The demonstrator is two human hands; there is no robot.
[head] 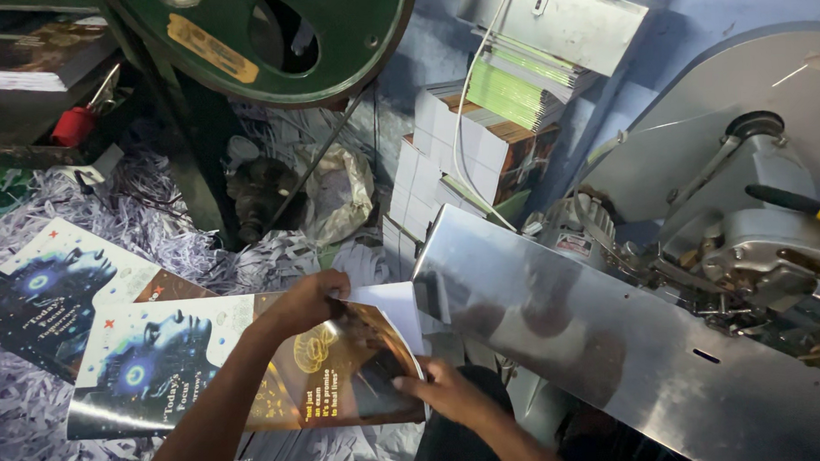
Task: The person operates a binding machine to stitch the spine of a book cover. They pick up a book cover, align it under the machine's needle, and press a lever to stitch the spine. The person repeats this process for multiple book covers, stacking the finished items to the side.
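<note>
A printed cover sheet [213,364], dark with a blue face picture on one half and gold print on the other, lies across a stack in front of me. My left hand [307,299] pinches its far right corner, where the white underside [390,305] curls up. My right hand [440,390] grips the near right edge of the same sheet, which bows upward between the two hands.
A second matching sheet [49,292] lies to the left on shredded paper strips [165,223]. A sloped shiny metal table [618,341] of a machine [760,224] fills the right. Behind stand stacked booklets [471,154] and a large green flywheel [264,43].
</note>
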